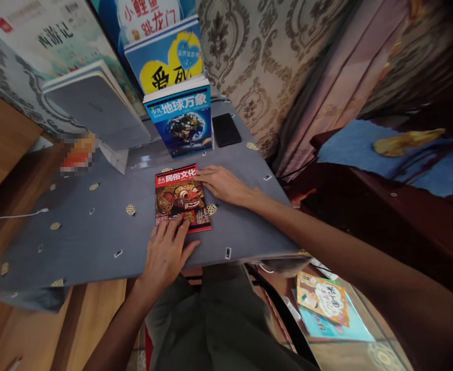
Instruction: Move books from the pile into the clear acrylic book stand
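Observation:
A red book [182,198] with a carved mask on its cover lies flat and closed on the grey tablecloth [106,221]. My left hand [167,247] rests palm down over its lower left edge, fingers spread on the cover and thumb out to the side. On the other side, my right hand [224,184] reaches in with outstretched fingers, their tips touching the book's upper right edge. Just behind stands a blue book [183,123] with a globe on its front, upright on the table.
Behind stand a yellow-and-blue book [168,59], a tall picture book [64,41] and a grey closed notebook-like item [95,103]. A black phone [227,130] lies at the back right. A white cable [13,215] crosses the left side. More books [322,304] lie low at right.

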`<move>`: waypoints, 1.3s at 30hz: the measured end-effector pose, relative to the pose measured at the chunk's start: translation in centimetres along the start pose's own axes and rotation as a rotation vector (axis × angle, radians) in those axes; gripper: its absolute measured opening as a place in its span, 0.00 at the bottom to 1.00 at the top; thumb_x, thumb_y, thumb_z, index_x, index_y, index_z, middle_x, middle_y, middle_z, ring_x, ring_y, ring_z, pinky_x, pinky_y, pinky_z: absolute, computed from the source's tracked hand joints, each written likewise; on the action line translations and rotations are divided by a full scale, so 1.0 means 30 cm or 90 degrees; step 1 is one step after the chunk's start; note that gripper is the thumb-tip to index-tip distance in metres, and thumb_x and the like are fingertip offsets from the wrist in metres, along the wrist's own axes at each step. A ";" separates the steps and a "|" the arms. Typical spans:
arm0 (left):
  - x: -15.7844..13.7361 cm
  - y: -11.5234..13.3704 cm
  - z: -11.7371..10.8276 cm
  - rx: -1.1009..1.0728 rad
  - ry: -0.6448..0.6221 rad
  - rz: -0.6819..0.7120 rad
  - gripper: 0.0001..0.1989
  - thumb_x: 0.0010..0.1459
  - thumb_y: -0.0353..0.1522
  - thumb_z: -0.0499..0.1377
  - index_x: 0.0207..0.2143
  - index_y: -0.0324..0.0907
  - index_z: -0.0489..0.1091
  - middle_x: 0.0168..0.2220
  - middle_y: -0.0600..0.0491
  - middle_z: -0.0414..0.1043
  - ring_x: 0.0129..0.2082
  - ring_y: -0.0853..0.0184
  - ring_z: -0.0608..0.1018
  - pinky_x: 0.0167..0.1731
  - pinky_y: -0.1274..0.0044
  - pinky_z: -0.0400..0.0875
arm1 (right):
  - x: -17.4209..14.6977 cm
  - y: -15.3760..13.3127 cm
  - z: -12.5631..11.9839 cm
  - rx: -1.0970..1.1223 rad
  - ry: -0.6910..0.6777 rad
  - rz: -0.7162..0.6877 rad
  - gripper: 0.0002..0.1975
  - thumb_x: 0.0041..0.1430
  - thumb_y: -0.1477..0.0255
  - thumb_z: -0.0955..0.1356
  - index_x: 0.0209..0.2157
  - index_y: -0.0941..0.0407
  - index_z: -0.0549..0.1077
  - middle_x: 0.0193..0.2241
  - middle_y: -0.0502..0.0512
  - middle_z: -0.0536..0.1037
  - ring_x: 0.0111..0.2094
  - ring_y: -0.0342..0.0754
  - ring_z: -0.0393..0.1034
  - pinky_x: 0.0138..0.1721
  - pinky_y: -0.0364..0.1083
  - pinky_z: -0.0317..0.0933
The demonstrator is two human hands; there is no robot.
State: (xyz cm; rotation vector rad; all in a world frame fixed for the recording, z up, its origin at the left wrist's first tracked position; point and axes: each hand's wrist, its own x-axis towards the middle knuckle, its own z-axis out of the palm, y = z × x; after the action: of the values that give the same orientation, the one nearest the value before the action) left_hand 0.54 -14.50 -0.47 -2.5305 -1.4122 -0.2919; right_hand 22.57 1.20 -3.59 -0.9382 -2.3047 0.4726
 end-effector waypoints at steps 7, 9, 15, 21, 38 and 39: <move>0.045 0.004 0.021 0.003 0.035 0.032 0.17 0.67 0.39 0.56 0.54 0.41 0.72 0.51 0.45 0.77 0.47 0.57 0.77 0.48 0.65 0.71 | -0.122 -0.092 0.018 0.075 0.091 0.086 0.23 0.63 0.82 0.60 0.52 0.51 0.77 0.50 0.56 0.81 0.56 0.53 0.71 0.57 0.58 0.65; 0.049 0.001 0.026 0.012 0.042 0.040 0.16 0.68 0.38 0.56 0.53 0.41 0.72 0.50 0.45 0.78 0.45 0.57 0.78 0.46 0.66 0.71 | -0.150 -0.123 0.017 0.116 0.104 0.109 0.22 0.64 0.81 0.60 0.53 0.52 0.76 0.50 0.56 0.81 0.53 0.51 0.73 0.55 0.56 0.67; 0.046 -0.010 0.038 -0.010 0.043 0.037 0.15 0.69 0.36 0.53 0.53 0.43 0.74 0.49 0.46 0.79 0.45 0.58 0.78 0.47 0.67 0.71 | -0.199 -0.194 -0.001 0.223 0.128 0.135 0.17 0.69 0.75 0.60 0.53 0.53 0.74 0.47 0.57 0.82 0.49 0.50 0.75 0.52 0.53 0.67; 0.053 -0.011 0.034 -0.015 0.053 0.037 0.15 0.70 0.33 0.51 0.52 0.42 0.74 0.47 0.46 0.79 0.43 0.59 0.78 0.45 0.68 0.71 | -0.206 -0.230 -0.024 0.260 0.152 0.119 0.15 0.70 0.71 0.61 0.52 0.54 0.74 0.42 0.55 0.83 0.47 0.50 0.76 0.50 0.52 0.68; -0.006 -0.100 0.028 -0.182 0.056 -0.023 0.15 0.70 0.33 0.50 0.52 0.44 0.73 0.51 0.46 0.77 0.49 0.60 0.78 0.52 0.64 0.73 | -0.260 -0.269 -0.003 0.054 0.071 -0.075 0.11 0.69 0.74 0.62 0.39 0.56 0.77 0.31 0.56 0.80 0.33 0.48 0.74 0.37 0.48 0.69; -0.019 -0.121 0.028 -0.193 0.062 -0.043 0.15 0.71 0.33 0.49 0.52 0.44 0.73 0.51 0.45 0.77 0.50 0.60 0.78 0.51 0.64 0.73 | -0.260 -0.272 -0.005 0.046 0.073 -0.082 0.11 0.69 0.74 0.62 0.38 0.56 0.76 0.31 0.56 0.80 0.33 0.48 0.73 0.37 0.49 0.69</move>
State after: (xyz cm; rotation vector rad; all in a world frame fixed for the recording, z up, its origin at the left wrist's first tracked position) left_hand -2.81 -12.87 -1.06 -2.6596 -1.5166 -0.6798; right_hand 22.98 -10.01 -2.31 -0.7574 -2.2125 0.4342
